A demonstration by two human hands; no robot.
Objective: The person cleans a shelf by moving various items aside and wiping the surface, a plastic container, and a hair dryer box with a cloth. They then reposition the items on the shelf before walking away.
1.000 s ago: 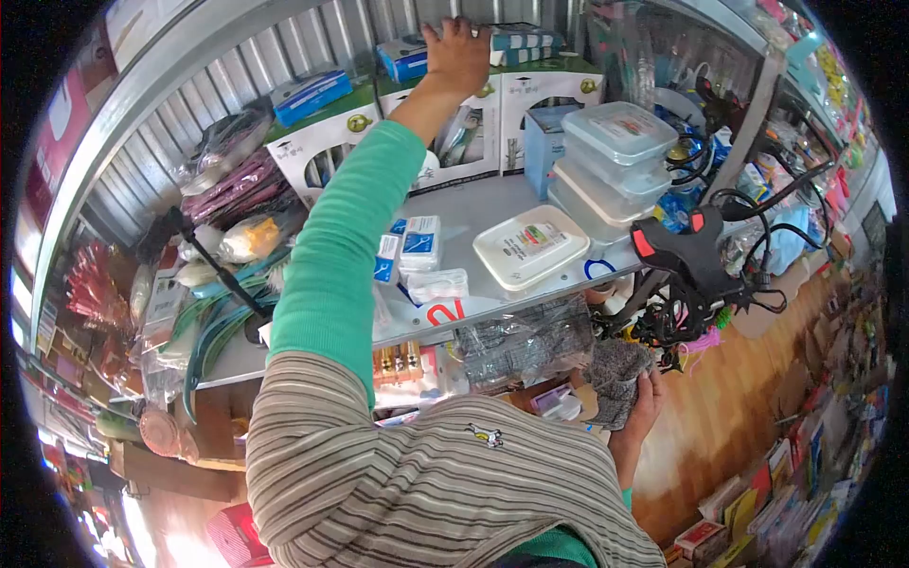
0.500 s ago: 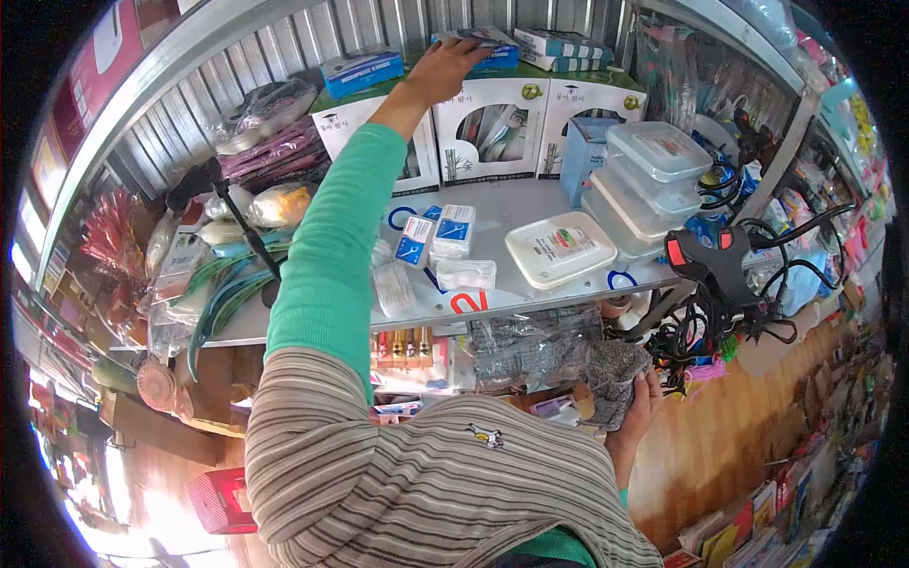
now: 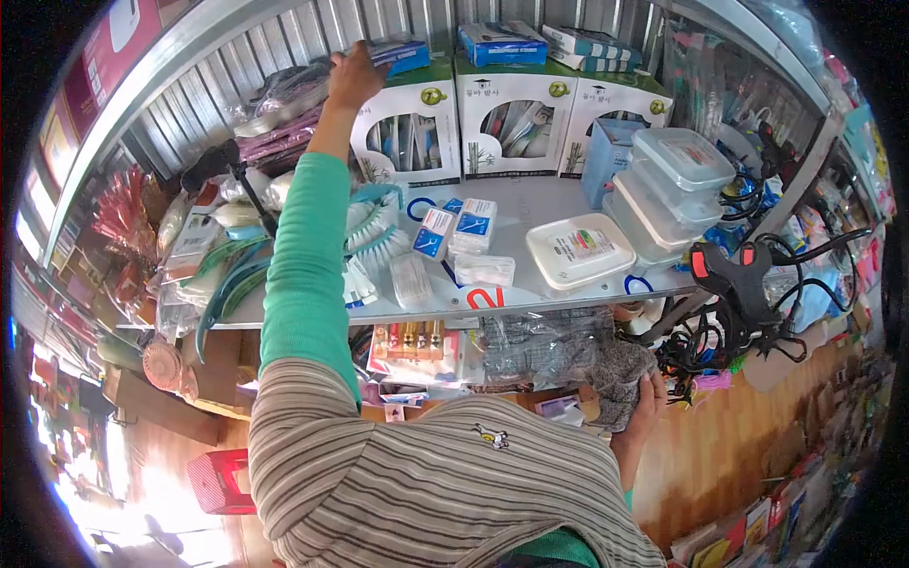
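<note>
My left hand (image 3: 357, 78) reaches up to the back of the shelf, fingers apart at the left end of a blue box (image 3: 405, 57). That box lies on top of a row of white and green display boxes (image 3: 516, 126), whose cut-out windows show packaged goods. Part of the blue box is hidden behind the hand. Down at the lower right, my right hand (image 3: 648, 405) is closed on a bunched grey cloth (image 3: 617, 377), held below the shelf's front edge. Another blue box (image 3: 502, 44) and a white-and-teal box (image 3: 592, 49) lie farther right on the display boxes.
On the metal shelf (image 3: 379, 316) are small flosser packs (image 3: 473, 225), a flat lidded tub (image 3: 580, 251) and stacked clear containers (image 3: 677, 194). A black cabled holder (image 3: 734, 265) juts out at right. Bagged goods fill the left, and a red stool (image 3: 218, 483) stands below.
My left hand has moved left from the middle blue box to the left one. The view has shifted slightly left. My right hand stays on the grey cloth.
</note>
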